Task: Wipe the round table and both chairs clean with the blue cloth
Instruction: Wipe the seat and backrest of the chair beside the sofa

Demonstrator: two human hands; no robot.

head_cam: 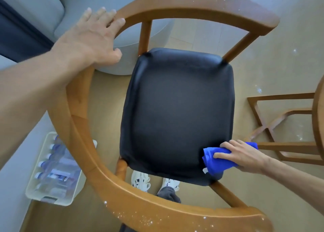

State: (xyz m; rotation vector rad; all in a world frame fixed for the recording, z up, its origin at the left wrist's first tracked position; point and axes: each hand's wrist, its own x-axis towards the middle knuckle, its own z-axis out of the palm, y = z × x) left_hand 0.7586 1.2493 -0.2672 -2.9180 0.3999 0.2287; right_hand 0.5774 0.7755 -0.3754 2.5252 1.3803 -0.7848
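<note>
A wooden chair (82,126) with a curved backrest and a black padded seat (177,112) fills the view from above. White specks dot the rail at top and bottom. My left hand (91,37) lies flat with straight fingers on the curved rail at upper left. My right hand (240,154) presses the bunched blue cloth (215,161) onto the seat's near right corner, fingers spread over it. The round table (318,126) shows only as a wooden edge at far right, with its crossed base (273,126) below.
A clear plastic bin of water bottles (54,170) stands on the floor at lower left. A grey sofa (31,9) and a round grey pouf (133,39) lie behind the chair. My white shoes (140,181) are under the seat. White crumbs dot the floor at right.
</note>
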